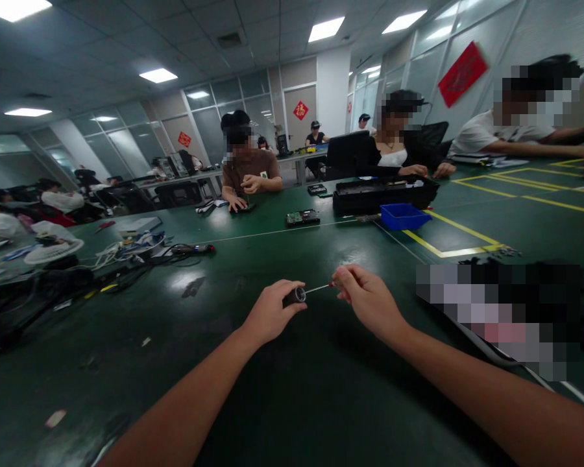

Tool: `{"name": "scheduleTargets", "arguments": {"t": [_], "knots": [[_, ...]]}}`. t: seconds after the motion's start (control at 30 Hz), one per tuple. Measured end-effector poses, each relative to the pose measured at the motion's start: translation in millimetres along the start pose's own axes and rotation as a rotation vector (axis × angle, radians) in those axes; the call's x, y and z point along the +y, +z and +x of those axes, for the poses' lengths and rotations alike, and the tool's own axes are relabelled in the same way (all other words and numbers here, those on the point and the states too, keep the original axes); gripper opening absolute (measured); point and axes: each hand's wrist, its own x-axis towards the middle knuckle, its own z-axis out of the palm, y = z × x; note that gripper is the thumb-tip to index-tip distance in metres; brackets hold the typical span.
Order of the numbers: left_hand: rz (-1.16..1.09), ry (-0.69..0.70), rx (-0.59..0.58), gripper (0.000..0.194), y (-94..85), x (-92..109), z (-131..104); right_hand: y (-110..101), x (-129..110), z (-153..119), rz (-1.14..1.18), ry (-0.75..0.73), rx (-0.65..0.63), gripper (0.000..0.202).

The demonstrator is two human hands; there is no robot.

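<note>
Above the green table (272,402), my left hand (271,310) is closed round a small dark cylinder (296,296) with a pale ring at the end facing right. My right hand (370,299) pinches a thin screwdriver (317,288); a bit of red shows by the fingertips, and the rest of its handle is hidden in the hand. The metal shaft points left, and its tip meets the ringed end of the cylinder. Whether the tip sits inside or only touches the rim, I cannot tell.
Ahead lies a hard drive with a green circuit board (302,217). Beyond it stand a long black tray (384,194) and a blue bin (405,217). Tangled cables (136,253) lie at left. A blurred-out item (496,321) lies at right. Several people sit around the table.
</note>
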Motion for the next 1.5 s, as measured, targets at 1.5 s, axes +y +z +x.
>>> {"name": "scheduleTargets", "arguments": {"t": [1.5], "knots": [[0.234, 0.022, 0.009, 0.041, -2.4, 0.4, 2.8, 8.5, 15.0, 8.0, 0.406, 0.243, 0.058, 0.028]]}}
